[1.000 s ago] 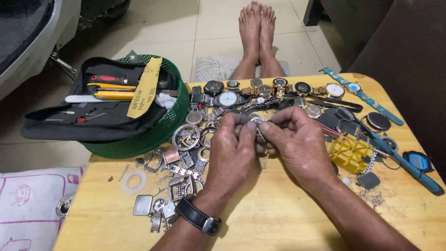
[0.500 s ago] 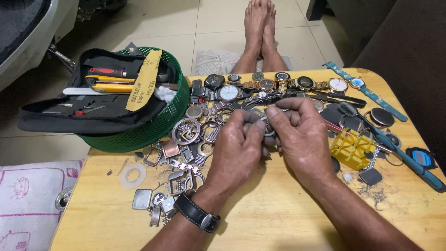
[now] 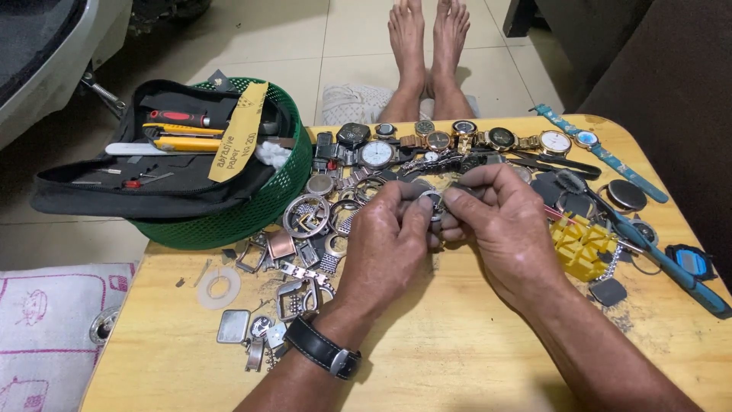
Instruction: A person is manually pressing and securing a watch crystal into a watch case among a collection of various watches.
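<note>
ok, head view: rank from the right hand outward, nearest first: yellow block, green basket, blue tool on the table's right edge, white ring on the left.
1. yellow block: just right of the right hand, nearest.
2. blue tool: further right, along the table edge.
3. green basket: left, past the left hand.
4. white ring: farthest, near the table's left side.

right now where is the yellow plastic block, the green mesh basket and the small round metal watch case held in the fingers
yellow plastic block (image 3: 581, 246), head view, on its ridged top
green mesh basket (image 3: 252, 210), head view, on its front wall
small round metal watch case (image 3: 432, 203), head view, on its rim between both hands' fingertips
</note>
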